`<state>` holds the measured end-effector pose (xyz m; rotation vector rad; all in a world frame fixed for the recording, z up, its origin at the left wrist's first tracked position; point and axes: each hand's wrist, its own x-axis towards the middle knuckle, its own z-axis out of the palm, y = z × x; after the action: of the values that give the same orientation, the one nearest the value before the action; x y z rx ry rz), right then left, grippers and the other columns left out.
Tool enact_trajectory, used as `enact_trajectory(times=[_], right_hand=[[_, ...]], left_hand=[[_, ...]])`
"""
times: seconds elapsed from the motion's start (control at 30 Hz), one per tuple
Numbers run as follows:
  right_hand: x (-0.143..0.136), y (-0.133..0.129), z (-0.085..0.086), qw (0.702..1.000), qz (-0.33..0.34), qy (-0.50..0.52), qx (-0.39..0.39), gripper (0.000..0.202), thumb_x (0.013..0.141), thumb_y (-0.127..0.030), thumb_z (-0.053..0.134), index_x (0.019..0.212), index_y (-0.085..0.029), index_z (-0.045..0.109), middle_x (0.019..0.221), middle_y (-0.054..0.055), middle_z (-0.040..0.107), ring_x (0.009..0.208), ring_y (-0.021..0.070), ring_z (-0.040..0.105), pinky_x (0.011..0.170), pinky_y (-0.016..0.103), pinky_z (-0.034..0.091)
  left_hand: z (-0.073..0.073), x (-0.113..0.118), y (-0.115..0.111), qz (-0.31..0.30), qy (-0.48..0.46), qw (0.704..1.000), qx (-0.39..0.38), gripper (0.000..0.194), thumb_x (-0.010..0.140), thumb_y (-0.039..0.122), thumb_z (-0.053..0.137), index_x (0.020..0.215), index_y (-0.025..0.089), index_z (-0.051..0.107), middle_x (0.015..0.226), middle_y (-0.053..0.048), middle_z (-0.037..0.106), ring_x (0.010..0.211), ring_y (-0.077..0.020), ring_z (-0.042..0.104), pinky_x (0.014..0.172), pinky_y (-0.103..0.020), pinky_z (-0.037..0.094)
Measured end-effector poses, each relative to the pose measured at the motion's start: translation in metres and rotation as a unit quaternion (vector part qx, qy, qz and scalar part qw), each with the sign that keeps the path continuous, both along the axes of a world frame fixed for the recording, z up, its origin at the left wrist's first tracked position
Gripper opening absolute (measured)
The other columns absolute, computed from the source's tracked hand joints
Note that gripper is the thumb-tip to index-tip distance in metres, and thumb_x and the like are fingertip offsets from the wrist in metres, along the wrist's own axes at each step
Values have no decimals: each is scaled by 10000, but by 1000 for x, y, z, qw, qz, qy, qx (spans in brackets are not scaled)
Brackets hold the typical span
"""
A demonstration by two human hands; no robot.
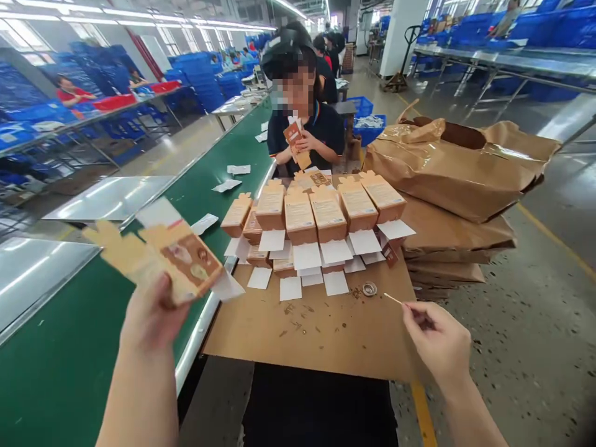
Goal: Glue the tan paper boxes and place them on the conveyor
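My left hand [156, 310] grips a brown and cream carton [193, 261] over the green conveyor belt; its flaps stick out at both ends, and it is slightly blurred. Over the right edge of the cardboard sheet [298, 335], my right hand [437, 338] pinches a thin stick [393, 299]. Left of the stick's tip, a small round clear dish [369, 288] rests on the sheet beside brown specks. Several cartons [300, 217] are stacked at the back of the sheet, with white flaps hanging toward me.
The green belt [60, 360] runs along the left, carrying white packets [205, 223]. Across the stack a person [305, 133] holds a similar carton. Brown wrapped bundles [456, 167] are piled at the right. Blue crates [370, 127] stand behind.
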<state>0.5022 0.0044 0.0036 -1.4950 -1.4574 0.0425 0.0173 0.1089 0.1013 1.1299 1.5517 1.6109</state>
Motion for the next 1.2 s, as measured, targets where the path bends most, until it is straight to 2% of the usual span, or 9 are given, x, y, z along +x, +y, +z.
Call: enact_trajectory(times=[0.13,0.23,0.3,0.5,0.6,0.77,0.9,1.03,1.2], right_hand=[[-2,18,-12,999,23,-20,-34,310,1096,-429,738,865,-243,830,736,28,789,556,169,682,583,286,591],[-10,30,-18,996,64,-27,-54,316,1095,-421,722,845,-246,805,737,25,783,561,167,680,588,283,587],[-12,38,-21,993,81,-40,-71,348,1100,-450,706,833,-246,796,728,29,776,557,171,670,588,290,585],[-10,39,-20,995,57,-55,-59,345,1081,-456,742,833,-232,827,717,39,775,561,179,675,589,308,592],[-35,23,-15,999,27,13,-22,267,1063,-408,810,879,-220,854,749,52,801,573,187,699,588,318,608],[-137,1,-18,966,223,99,-80,180,1080,-237,777,913,-238,842,765,24,793,607,165,714,572,279,615],[-197,1,-40,947,299,75,-91,253,1100,-156,670,899,-236,801,760,12,759,616,142,685,600,256,595],[-208,2,-58,943,317,28,-93,275,1115,-128,630,907,-236,774,744,4,710,628,142,653,618,259,568],[-205,-1,-62,939,330,8,-93,294,1125,-131,621,887,-239,757,743,5,704,642,143,648,633,263,556]], left_hand=[[-74,24,-68,24,-124,980,-154,1003,423,772,1075,1311,363,853,1216,-98,915,1508,-595,693,1211,-752,639],[-122,37,-84,4,-135,975,-175,956,566,780,1046,1363,313,797,1316,-130,885,1526,-530,703,1271,-712,609],[-138,39,-82,-15,-104,982,-157,926,659,783,1027,1384,283,742,1395,-149,853,1515,-476,721,1292,-671,597],[-133,35,-72,-107,-34,981,-160,919,584,632,1138,1278,260,666,1314,-156,853,1301,-447,834,1160,-637,680],[-131,35,-70,-156,-41,969,-187,848,601,626,1134,1220,240,701,1227,-167,869,1240,-463,852,1135,-669,683],[-136,35,-62,-168,-71,964,-196,857,650,650,1105,1287,220,727,1307,-189,873,1265,-457,848,1130,-651,688],[-137,34,-56,-162,-80,964,-194,883,631,629,1117,1318,234,728,1338,-160,880,1277,-432,847,1094,-583,716],[-136,36,-59,-166,-79,964,-192,885,651,606,1108,1351,234,714,1358,-151,873,1311,-430,835,1113,-578,710],[-135,39,-65,-168,-69,964,-192,869,652,574,1108,1343,238,701,1344,-154,865,1313,-443,830,1139,-611,690]])
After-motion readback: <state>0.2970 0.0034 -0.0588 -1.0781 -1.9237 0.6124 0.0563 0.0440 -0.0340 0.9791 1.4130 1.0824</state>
